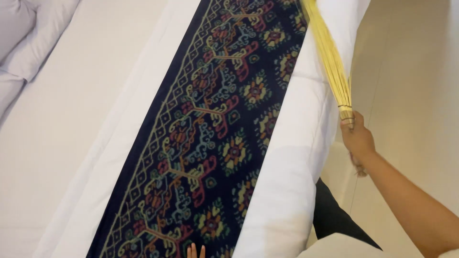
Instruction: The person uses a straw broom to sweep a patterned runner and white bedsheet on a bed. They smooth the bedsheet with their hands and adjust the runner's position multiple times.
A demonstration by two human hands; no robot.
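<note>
My right hand (357,142) grips the bound base of a yellow stick broom (329,52). The broom's long thin sticks fan up and left against the white duvet (291,157) at the bed's edge. Only two fingertips of my left hand (195,250) show at the bottom edge, resting flat on a dark blue patterned bed runner (210,129). The runner lies diagonally across the white bed, with red, yellow and teal woven motifs.
White pillows (28,33) sit at the upper left on the white sheet (71,119). Beige tiled floor (411,86) lies to the right of the bed. A dark trouser leg (334,215) shows beside the bed edge.
</note>
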